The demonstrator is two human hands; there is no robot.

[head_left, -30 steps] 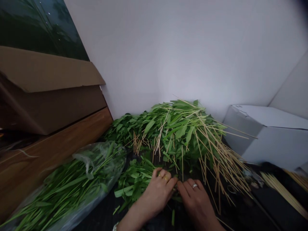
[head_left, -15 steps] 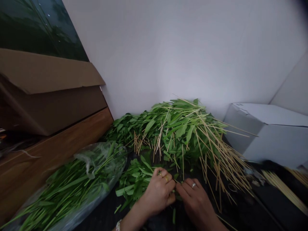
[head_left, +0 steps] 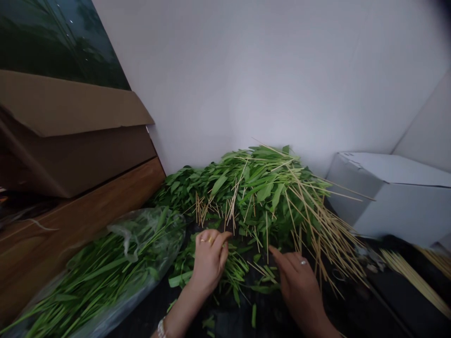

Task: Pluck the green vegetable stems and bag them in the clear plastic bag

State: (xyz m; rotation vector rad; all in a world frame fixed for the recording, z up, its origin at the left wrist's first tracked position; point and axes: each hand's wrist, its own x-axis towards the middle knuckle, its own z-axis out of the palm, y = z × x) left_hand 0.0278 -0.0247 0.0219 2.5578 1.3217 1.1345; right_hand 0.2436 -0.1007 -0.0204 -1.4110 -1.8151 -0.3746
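My left hand (head_left: pixel 211 258), with a gold ring and a pale bracelet, is over a heap of cut leafy green stems (head_left: pixel 235 272). Its index finger points right, apart from the thumb; the other fingers bend down, their tips hidden. My right hand (head_left: pixel 299 281), wearing a silver ring, hovers over the dark surface to the right. Its index finger is stretched out left, and I see nothing in its grasp. Between the hands lie short stem pieces with a leaf (head_left: pixel 264 273). A thin wooden stick (head_left: pixel 267 237) sticks out near my right fingertip.
Behind is a large pile of leafy greens (head_left: pixel 225 176) with many thin wooden sticks (head_left: pixel 327 220). A clear plastic bag (head_left: pixel 174 234) of long greens lies left, below a cardboard box (head_left: pixel 81 155). A white box (head_left: pixel 401 202) and bundled sticks (head_left: pixel 416 279) stand right.
My hands were together with their fingertips meeting; now they are apart. The left has moved left and up over the cut stems, the right a little to the right.
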